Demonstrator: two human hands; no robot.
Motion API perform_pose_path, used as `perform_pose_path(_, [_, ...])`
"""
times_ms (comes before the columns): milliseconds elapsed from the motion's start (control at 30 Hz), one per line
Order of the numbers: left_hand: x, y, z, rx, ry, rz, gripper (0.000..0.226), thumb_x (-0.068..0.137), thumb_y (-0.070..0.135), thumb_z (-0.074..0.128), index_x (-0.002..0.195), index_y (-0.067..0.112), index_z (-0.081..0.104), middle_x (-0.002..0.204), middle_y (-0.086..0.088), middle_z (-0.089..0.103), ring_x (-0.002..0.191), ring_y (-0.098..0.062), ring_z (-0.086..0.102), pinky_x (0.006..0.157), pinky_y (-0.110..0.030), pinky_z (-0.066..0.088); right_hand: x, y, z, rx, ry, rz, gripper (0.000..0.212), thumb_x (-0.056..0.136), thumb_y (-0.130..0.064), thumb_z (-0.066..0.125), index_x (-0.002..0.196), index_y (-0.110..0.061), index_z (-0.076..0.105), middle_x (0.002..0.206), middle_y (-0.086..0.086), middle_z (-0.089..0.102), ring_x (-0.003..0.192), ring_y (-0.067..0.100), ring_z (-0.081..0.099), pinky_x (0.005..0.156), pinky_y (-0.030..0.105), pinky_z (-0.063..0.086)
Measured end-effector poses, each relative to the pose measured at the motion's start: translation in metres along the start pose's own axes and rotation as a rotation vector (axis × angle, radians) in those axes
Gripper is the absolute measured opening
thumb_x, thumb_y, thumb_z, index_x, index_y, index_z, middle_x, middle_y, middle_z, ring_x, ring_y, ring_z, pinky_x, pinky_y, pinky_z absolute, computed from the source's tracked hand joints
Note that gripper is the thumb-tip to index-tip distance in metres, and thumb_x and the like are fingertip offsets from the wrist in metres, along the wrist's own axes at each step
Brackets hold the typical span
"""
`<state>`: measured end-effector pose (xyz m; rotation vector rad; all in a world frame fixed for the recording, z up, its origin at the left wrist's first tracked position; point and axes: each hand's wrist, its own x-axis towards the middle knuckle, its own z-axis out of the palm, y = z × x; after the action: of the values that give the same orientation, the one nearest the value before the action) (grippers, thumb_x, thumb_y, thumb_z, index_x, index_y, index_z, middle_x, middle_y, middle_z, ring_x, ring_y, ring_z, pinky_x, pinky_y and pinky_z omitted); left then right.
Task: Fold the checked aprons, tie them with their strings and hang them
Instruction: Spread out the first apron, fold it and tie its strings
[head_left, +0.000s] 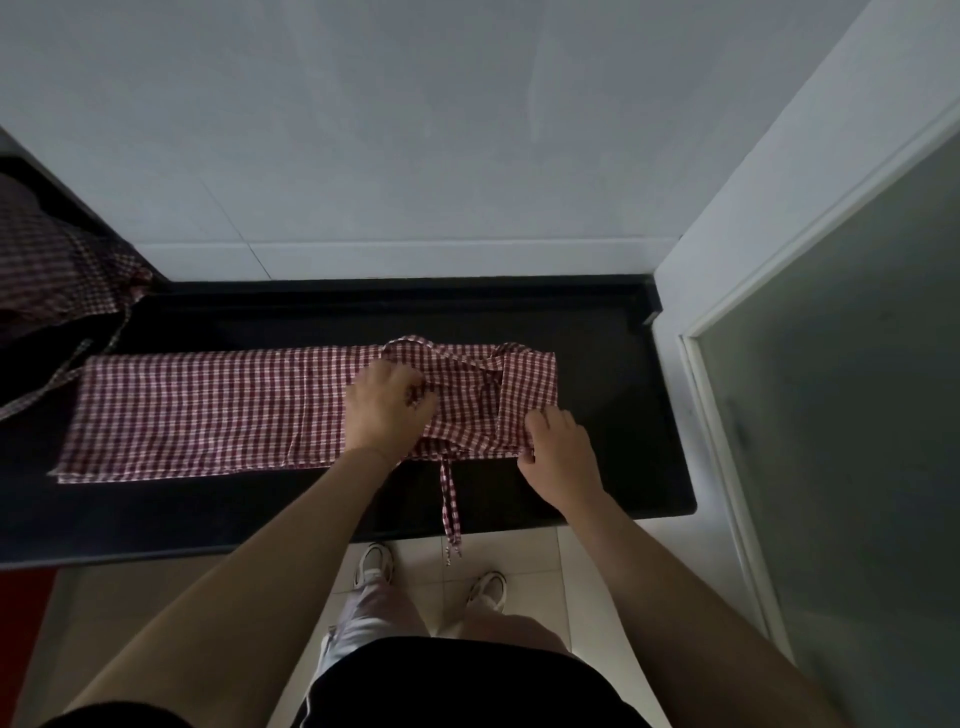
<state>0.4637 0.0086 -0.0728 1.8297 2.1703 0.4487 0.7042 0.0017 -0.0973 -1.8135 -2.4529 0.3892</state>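
A red-and-white checked apron (208, 410) lies folded into a long strip across the black counter (623, 395). Its right end is folded back over itself. My left hand (387, 405) rests on the strip near the fold, fingers curled into the cloth. My right hand (558, 447) pinches the front right corner of the folded end. One apron string (450, 499) hangs over the counter's front edge. A second checked apron (57, 270) lies bunched at the far left, its strings trailing onto the counter.
A white tiled wall stands behind the counter. A white wall corner and a frosted glass door (841, 415) close off the right side. Below the counter edge are a light tiled floor and my feet in pale shoes (374, 564).
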Motion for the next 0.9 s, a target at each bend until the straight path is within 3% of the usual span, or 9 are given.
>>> perform_pose_path(100, [-0.005, 0.013, 0.008, 0.217, -0.399, 0.287, 0.06, 0.078, 0.063, 0.064, 0.129, 0.033, 0.052, 0.134, 0.004, 0.045, 0.13, -0.02, 0.037, 0.113, -0.046, 0.024, 0.001, -0.001, 0.0, 0.023, 0.032, -0.005, 0.014, 0.088, -0.023, 0.061, 0.1, -0.018, 0.056, 0.099, -0.001, 0.053, 0.089, 0.014, 0.051, 0.078, 0.029, 0.046])
perform_pose_path(167, [-0.003, 0.015, 0.013, 0.297, -0.504, 0.299, 0.052, 0.082, 0.055, 0.063, 0.129, 0.034, 0.054, 0.131, 0.004, 0.047, 0.129, -0.02, 0.038, 0.114, -0.045, 0.02, 0.001, 0.0, -0.003, 0.059, 0.042, -0.003, 0.012, 0.09, -0.023, 0.057, 0.101, -0.018, 0.055, 0.099, -0.001, 0.052, 0.09, 0.014, 0.049, 0.08, 0.03, 0.045])
perform_pose_path(267, [0.004, 0.012, 0.01, 0.253, -0.389, 0.236, 0.021, 0.091, 0.034, 0.053, 0.107, 0.03, 0.066, 0.113, 0.005, 0.059, 0.117, -0.017, 0.049, 0.11, -0.039, 0.023, 0.0, 0.007, -0.008, 0.068, 0.086, 0.024, 0.012, 0.089, -0.022, 0.057, 0.099, -0.018, 0.053, 0.095, -0.002, 0.051, 0.085, 0.013, 0.048, 0.075, 0.028, 0.045])
perform_pose_path(333, [0.01, 0.009, 0.005, 0.251, -0.279, 0.241, 0.022, 0.09, 0.022, 0.05, 0.1, 0.025, 0.07, 0.106, 0.004, 0.062, 0.111, -0.019, 0.051, 0.105, -0.037, 0.028, -0.002, 0.012, -0.008, 0.002, 0.1, -0.013, 0.014, 0.086, -0.019, 0.061, 0.098, -0.017, 0.054, 0.092, 0.0, 0.052, 0.081, 0.014, 0.049, 0.07, 0.027, 0.046])
perform_pose_path(467, [0.014, 0.001, -0.004, 0.358, -0.178, 0.177, 0.023, 0.089, 0.016, 0.051, 0.106, 0.02, 0.066, 0.113, -0.002, 0.059, 0.11, -0.021, 0.048, 0.098, -0.036, 0.036, -0.005, 0.015, -0.003, -0.14, -0.014, -0.181, 0.024, 0.082, -0.016, 0.066, 0.104, -0.017, 0.058, 0.107, 0.004, 0.055, 0.097, 0.02, 0.054, 0.077, 0.032, 0.047])
perform_pose_path(533, [0.016, -0.004, -0.009, 0.423, -0.227, -0.021, 0.026, 0.09, 0.017, 0.053, 0.116, 0.017, 0.061, 0.124, -0.007, 0.053, 0.116, -0.025, 0.046, 0.099, -0.039, 0.04, -0.005, 0.011, -0.002, -0.163, -0.089, -0.203, 0.02, 0.084, -0.019, 0.063, 0.103, -0.017, 0.059, 0.117, 0.005, 0.052, 0.108, 0.021, 0.051, 0.088, 0.036, 0.046])
perform_pose_path(633, [0.019, -0.009, -0.015, 0.328, -0.285, -0.256, 0.038, 0.09, 0.018, 0.058, 0.126, 0.013, 0.051, 0.129, -0.014, 0.046, 0.117, -0.028, 0.046, 0.097, -0.041, 0.045, 0.001, 0.005, -0.004, -0.114, -0.133, -0.171, 0.015, 0.091, -0.028, 0.053, 0.096, -0.016, 0.06, 0.114, 0.002, 0.05, 0.108, 0.019, 0.048, 0.092, 0.036, 0.041])
perform_pose_path(800, [0.005, 0.001, -0.011, 0.036, -0.137, 0.065, 0.038, 0.082, 0.02, 0.059, 0.12, 0.018, 0.054, 0.118, -0.004, 0.048, 0.111, -0.022, 0.047, 0.095, -0.036, 0.041, 0.016, -0.009, -0.006, -0.021, -0.129, -0.08, 0.032, 0.09, -0.05, 0.051, 0.107, -0.023, 0.051, 0.103, -0.006, 0.045, 0.097, 0.013, 0.049, 0.086, 0.033, 0.043])
perform_pose_path(900, [-0.007, 0.007, 0.0, 0.114, -0.304, 0.191, 0.055, 0.082, 0.037, 0.062, 0.133, 0.023, 0.048, 0.129, -0.004, 0.045, 0.123, -0.023, 0.041, 0.104, -0.041, 0.039, 0.019, -0.018, -0.007, 0.015, -0.265, -0.032, 0.04, 0.087, -0.047, 0.061, 0.116, -0.025, 0.046, 0.109, -0.005, 0.053, 0.094, 0.012, 0.054, 0.085, 0.034, 0.05])
